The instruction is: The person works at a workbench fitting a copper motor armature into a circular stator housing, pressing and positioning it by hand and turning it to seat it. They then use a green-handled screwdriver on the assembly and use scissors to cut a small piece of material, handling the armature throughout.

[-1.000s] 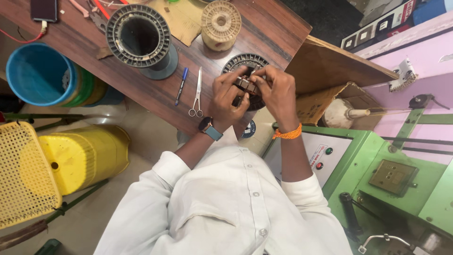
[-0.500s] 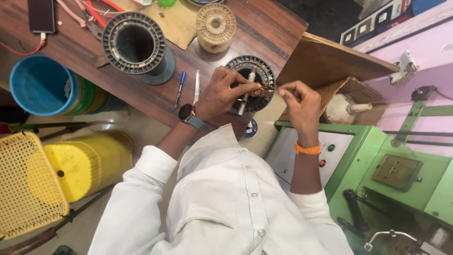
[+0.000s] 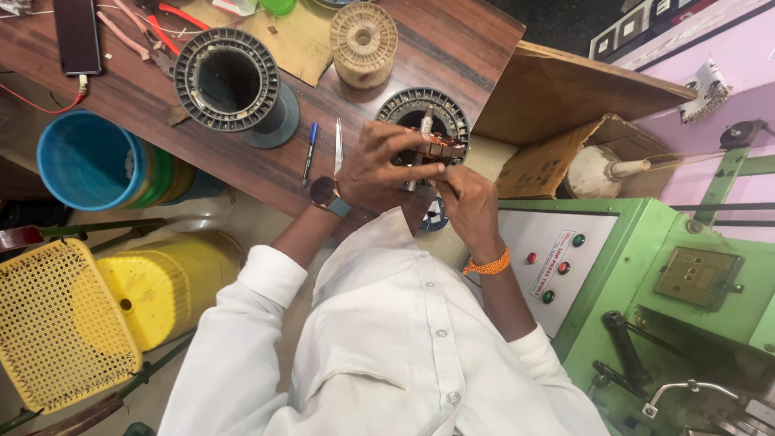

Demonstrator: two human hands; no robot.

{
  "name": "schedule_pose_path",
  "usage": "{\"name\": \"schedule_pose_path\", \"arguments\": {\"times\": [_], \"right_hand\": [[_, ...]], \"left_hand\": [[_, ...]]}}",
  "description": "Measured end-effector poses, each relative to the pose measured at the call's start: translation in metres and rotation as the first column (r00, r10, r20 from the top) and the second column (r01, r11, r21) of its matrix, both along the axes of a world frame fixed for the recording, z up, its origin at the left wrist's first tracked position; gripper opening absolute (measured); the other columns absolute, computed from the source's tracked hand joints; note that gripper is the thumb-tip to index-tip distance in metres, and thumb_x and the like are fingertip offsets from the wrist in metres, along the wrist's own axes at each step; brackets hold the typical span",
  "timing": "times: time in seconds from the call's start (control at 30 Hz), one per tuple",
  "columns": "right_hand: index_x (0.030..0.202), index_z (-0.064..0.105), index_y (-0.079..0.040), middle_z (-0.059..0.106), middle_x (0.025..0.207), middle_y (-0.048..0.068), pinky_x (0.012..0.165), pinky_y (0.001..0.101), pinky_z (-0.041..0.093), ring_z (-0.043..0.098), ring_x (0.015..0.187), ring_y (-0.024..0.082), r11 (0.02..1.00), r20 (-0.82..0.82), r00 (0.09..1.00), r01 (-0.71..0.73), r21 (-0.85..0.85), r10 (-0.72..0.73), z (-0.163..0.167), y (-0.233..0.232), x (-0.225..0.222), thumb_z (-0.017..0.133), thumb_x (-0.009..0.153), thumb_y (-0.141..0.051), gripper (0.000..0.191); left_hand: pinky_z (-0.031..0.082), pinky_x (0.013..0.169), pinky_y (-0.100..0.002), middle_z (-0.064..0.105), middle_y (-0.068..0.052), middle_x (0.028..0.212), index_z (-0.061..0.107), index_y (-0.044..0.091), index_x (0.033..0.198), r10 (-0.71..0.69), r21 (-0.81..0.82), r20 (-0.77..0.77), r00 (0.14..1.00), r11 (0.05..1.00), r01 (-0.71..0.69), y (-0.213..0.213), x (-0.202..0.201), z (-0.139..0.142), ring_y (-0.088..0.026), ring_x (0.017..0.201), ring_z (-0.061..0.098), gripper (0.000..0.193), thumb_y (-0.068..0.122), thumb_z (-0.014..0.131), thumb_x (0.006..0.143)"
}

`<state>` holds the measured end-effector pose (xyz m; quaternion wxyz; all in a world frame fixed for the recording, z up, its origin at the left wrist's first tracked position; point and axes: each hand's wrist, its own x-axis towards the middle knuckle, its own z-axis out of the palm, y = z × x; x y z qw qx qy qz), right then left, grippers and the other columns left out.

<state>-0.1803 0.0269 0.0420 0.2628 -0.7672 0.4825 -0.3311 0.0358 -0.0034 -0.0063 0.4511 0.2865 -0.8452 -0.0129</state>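
Between the fingertips, at the near edge of the wooden bench (image 3: pixel 266 161): a small copper-wound armature (image 3: pixel 440 147), held over a grey ribbed spool (image 3: pixel 421 113). Left hand (image 3: pixel 379 165) curled round it from the side, fingers (image 3: pixel 404 137) bent close and gripping the copper part, a watch (image 3: pixel 329 194) on the wrist. Right hand (image 3: pixel 470 206) coming up from below, fingertips pinched tight against the underside of the same piece; whether a wire is caught in that pinch, cannot tell. Orange thread band (image 3: pixel 487 265) round the right wrist, white shirt sleeves (image 3: pixel 266 278) rolled back.

Just left of the left hand, flat on the bench: metal tweezers (image 3: pixel 338 147) and a blue pen (image 3: pixel 310 152), side by side. Further left, a large dark plastic spool (image 3: pixel 230 81) standing on end, hollow core facing up. Beyond the fingers, a pale wooden spool (image 3: pixel 363 36). Far corner of the bench: red-handled pliers (image 3: pixel 173 14) and a dark phone (image 3: pixel 77 32) with a red cable.

Right of the hands, an open cardboard box (image 3: pixel 557 157) with a white funnel-shaped part (image 3: pixel 593 171) inside. Nearer than that, a green machine (image 3: pixel 686 299) with a white panel of red and green buttons (image 3: pixel 557 266).

Down on the floor, left of the bench: a blue bucket (image 3: pixel 85 161), a yellow drum (image 3: pixel 157 282), a yellow perforated basket (image 3: pixel 56 323).
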Motion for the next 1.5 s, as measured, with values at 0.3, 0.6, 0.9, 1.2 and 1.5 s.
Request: {"name": "schedule_pose_path", "arguments": {"times": [0.3,0.6,0.9,1.2,1.5], "right_hand": [[0.094,0.074,-0.003,0.072,0.085,0.011,0.065,0.0351,0.054,0.070,0.071,0.025,0.989,-0.105,0.988,-0.103,0.103,0.114,0.033,0.001,-0.010,0.080,0.084,-0.008,0.013],[0.095,0.070,-0.001,0.071,0.086,0.015,0.065,0.0369,0.053,0.070,0.075,0.027,0.994,-0.100,0.991,-0.095,-0.062,0.088,0.051,-0.037,0.010,0.078,0.092,-0.009,0.012],[0.098,0.074,-0.001,0.071,0.080,0.017,0.061,0.0350,0.052,0.071,0.067,0.026,0.993,-0.119,0.988,-0.091,0.074,0.100,0.028,-0.084,0.010,0.075,0.091,-0.009,0.011],[0.099,0.076,-0.001,0.067,0.068,0.015,0.057,0.0347,0.048,0.056,0.060,0.012,0.947,-0.040,0.995,0.103,0.303,-0.096,0.020,-0.080,-0.011,0.074,0.090,-0.011,0.013],[0.103,0.074,0.001,0.070,0.079,0.017,0.059,0.0343,0.047,0.059,0.062,0.020,0.978,0.019,0.989,0.140,0.153,-0.145,0.011,-0.033,-0.021,0.077,0.092,-0.011,0.016]], "left_hand": [[0.044,0.102,-0.046,0.056,0.001,0.135,0.072,0.017,0.102,0.137,-0.047,-0.194,0.971,0.988,-0.149,0.012,-0.022,-0.005,-0.027,0.123,0.053,0.025,0.018,0.086,0.081],[0.044,0.097,-0.045,0.063,-0.006,0.134,0.059,0.004,0.086,0.260,0.200,-0.344,0.902,0.959,-0.200,0.019,-0.033,0.003,-0.029,0.112,0.060,0.015,0.001,0.074,0.084],[0.043,0.104,-0.047,0.065,-0.010,0.128,0.057,0.004,0.089,0.323,0.347,-0.308,0.895,0.914,-0.210,0.020,-0.037,0.001,-0.032,0.113,0.057,0.016,0.003,0.071,0.083],[0.041,0.098,-0.048,0.061,-0.012,0.117,0.064,0.009,0.126,0.090,0.325,-0.127,0.988,0.945,-0.045,0.007,-0.012,0.042,-0.034,0.109,0.056,0.052,0.024,0.082,0.079],[0.044,0.104,-0.046,0.059,-0.011,0.121,0.067,0.017,0.127,0.062,0.430,-0.123,0.991,0.903,-0.003,-0.007,-0.019,0.020,-0.034,0.115,0.054,0.043,0.017,0.080,0.086]]}}
